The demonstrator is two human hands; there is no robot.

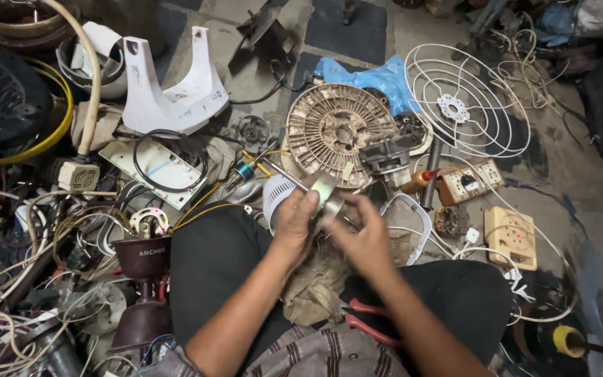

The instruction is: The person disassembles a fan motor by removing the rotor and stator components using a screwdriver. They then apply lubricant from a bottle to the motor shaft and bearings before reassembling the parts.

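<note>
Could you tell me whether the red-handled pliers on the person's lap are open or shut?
Open: the two red handles of the pliers spread apart on the lap; their jaws are hidden beneath the right forearm.

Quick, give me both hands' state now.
Left hand: closed on the small metal part.
Right hand: fingers on the same part.

Small metal motor part (pixel 326 195), silvery, roughly cylindrical with a flat shiny face, held up over the lap between both hands. Blurred in places; finer detail not legible. Gripped on its left side by the left hand (pixel 294 220), thumb across the top edge; enclosed from the right and below by the right hand (pixel 364 234). Tilted, shiny face turned upward and leftward.
</note>
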